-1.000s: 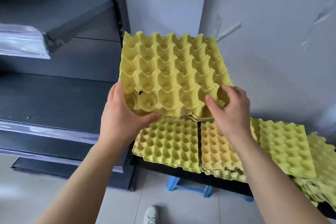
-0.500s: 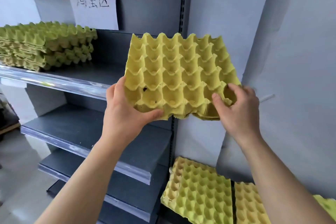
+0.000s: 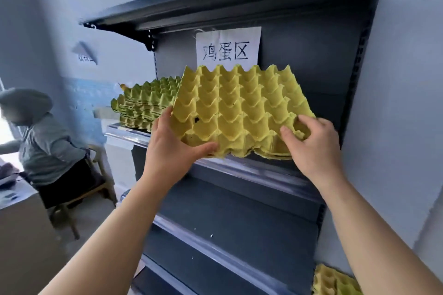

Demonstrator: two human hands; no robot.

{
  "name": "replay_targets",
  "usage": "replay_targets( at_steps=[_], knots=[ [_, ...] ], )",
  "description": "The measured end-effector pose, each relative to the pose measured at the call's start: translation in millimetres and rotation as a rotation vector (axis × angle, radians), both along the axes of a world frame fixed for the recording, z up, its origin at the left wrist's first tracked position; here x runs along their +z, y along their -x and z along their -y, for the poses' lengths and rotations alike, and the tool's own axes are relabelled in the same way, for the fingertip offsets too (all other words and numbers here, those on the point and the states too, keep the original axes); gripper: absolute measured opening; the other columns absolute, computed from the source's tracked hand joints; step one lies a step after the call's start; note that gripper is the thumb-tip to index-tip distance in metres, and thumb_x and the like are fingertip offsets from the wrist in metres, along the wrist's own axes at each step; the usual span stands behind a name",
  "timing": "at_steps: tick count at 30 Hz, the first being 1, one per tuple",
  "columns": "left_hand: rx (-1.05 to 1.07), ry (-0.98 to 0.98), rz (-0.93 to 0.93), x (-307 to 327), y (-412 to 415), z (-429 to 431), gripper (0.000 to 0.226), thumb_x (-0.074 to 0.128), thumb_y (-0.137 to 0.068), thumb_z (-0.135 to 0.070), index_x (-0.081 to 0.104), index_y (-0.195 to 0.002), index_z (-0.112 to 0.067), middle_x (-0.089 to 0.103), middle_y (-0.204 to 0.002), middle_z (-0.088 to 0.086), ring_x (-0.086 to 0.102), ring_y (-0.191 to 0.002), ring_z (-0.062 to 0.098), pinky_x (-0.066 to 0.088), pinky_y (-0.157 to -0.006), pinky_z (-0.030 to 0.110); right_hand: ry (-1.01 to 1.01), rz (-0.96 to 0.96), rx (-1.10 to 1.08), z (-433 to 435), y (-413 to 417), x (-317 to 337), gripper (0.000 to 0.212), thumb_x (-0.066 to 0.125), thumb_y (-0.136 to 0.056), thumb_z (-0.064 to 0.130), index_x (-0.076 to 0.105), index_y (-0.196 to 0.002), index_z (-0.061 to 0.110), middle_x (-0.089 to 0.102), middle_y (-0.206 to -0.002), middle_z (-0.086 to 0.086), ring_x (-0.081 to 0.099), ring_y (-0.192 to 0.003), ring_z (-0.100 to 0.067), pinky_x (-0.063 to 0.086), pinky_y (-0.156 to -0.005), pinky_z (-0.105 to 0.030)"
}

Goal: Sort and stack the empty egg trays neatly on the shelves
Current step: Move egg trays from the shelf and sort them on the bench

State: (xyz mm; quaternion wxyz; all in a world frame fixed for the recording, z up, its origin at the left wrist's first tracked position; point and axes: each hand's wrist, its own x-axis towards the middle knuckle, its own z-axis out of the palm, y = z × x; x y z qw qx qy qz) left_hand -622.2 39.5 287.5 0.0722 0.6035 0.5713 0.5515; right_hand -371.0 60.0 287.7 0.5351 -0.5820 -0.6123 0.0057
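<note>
We hold the yellow egg trays (image 3: 242, 112), a thin nested bundle judging by the layered near edge. They are tilted with the far edge raised, in front of the upper shelf (image 3: 251, 171) and just above its clear front rail. They sit to the right of the green tray stack (image 3: 146, 105) on that shelf, and they cover the bottom of the paper sign (image 3: 227, 48) on the back panel. More yellow trays (image 3: 335, 281) lie low at the right, beside the shelving.

We judge the main risk to be the near edge catching on the rail as the bundle goes in, which could bend the soft pulp or fan the layers apart. Set down at this tilt, the bundle could also slide back out. If it drifts left, it could nudge the green stack askew.

Our left grip (image 3: 172, 148) is closed on the near left corner, with the thumb laid across the top and the fingers hidden beneath. Our right grip (image 3: 314, 148) clamps the near right corner, thumb and curled fingers pressed into the cups. We cannot tell what lies under the palm.
</note>
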Motion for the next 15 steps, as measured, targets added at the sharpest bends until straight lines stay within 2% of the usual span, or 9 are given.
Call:
replay_targets(
  at_steps=[7, 11, 15],
  knots=[
    [0.067, -0.033, 0.036, 21.0, 100.1, -58.9, 0.126, 0.089, -0.044, -0.056, 0.026, -0.149, -0.025, 0.046, -0.142, -0.006, 0.046, -0.128, 0.015, 0.039, -0.107, 0.041, 0.001, 0.066, 0.074, -64.0, 94.8, 32.8, 0.057, 0.06, -0.086, 0.043, 0.052, -0.135, 0.015, 0.046, -0.136, -0.013, 0.04, -0.127, -0.03, 0.037, -0.095, -0.034],
    [0.075, -0.045, 0.048, 29.2, 144.9, -97.4, 0.119, 0.089, -0.047, -0.053, 0.031, -0.146, -0.025, 0.051, -0.136, -0.004, 0.049, -0.124, 0.015, 0.04, -0.105, 0.038, -0.001, 0.095, 0.101, -105.0, 139.3, 47.4, 0.057, 0.059, -0.087, 0.045, 0.051, -0.136, 0.017, 0.045, -0.136, -0.012, 0.038, -0.128, -0.029, 0.038, -0.097, -0.037],
    [0.07, -0.064, 0.064, 37.6, 181.6, -139.5, 0.118, 0.09, -0.045, -0.053, 0.033, -0.145, -0.023, 0.053, -0.13, -0.006, 0.052, -0.12, 0.016, 0.042, -0.101, 0.036, 0.009, 0.123, 0.104, -149.3, 175.1, 59.0, 0.057, 0.057, -0.087, 0.046, 0.051, -0.136, 0.019, 0.047, -0.133, -0.013, 0.038, -0.127, -0.03, 0.036, -0.09, -0.032]
  ],
)
